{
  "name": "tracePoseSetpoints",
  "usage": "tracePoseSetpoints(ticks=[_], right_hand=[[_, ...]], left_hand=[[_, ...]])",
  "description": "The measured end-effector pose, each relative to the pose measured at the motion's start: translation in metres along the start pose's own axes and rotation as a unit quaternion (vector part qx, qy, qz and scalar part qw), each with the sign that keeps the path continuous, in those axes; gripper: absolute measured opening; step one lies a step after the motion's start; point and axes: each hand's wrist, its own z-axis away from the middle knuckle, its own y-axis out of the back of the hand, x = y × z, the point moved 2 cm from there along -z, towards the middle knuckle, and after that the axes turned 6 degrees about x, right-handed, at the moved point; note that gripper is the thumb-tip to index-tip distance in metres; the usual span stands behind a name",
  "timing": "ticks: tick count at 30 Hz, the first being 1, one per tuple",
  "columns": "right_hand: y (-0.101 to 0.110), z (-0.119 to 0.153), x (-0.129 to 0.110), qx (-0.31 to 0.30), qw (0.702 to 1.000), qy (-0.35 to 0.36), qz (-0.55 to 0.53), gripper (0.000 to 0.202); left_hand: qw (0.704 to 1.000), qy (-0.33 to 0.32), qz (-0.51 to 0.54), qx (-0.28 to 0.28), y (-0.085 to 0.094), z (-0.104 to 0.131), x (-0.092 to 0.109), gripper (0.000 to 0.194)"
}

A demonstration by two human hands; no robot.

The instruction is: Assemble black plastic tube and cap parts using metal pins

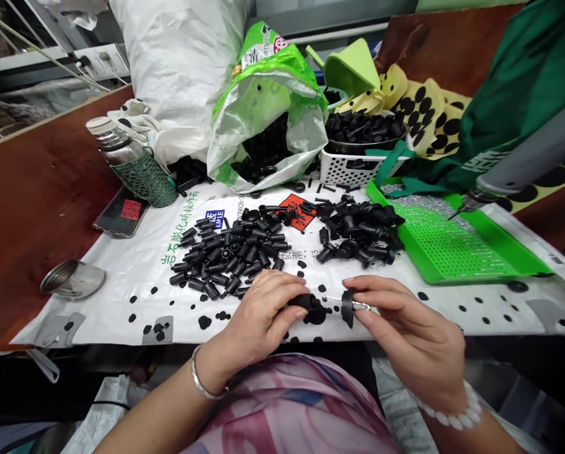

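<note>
My left hand (263,315) is closed on a black plastic part (313,309) near the front edge of the table. Just to its right, my right hand (410,328) pinches a black disc-shaped piece (347,308) with a thin metal pin (332,299) pointing toward the part on the left. A small gap separates the two pieces. Beyond my hands lie a pile of small black cylinders (235,252) and, to the right, a pile of larger black parts (358,230).
A green tray (485,252) holds small metal pieces, with a power screwdriver (523,157) above it. Farther back are an open green-white bag (306,132) and a white basket (339,167). On the left are a bottle (140,170), a phone (116,217) and a metal cup (77,279).
</note>
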Motion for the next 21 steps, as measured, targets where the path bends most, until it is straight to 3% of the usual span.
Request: tracePoseSetpoints(ticks=[9, 17, 21], right_hand=[[0.004, -0.008, -0.018, -0.104, 0.986, 0.115, 0.053, 0.025], [0.0, -0.014, -0.036, -0.196, 0.956, 0.199, 0.087, 0.019], [-0.008, -0.012, -0.032, -0.192, 0.964, 0.176, 0.059, 0.021]], left_hand=[[0.988, 0.069, 0.127, -0.05, 0.0, 0.007, 0.007, 0.024], [0.935, 0.182, 0.277, -0.128, 0.01, 0.01, 0.01, 0.025], [0.909, 0.229, 0.327, -0.121, 0.007, 0.013, 0.007, 0.025]])
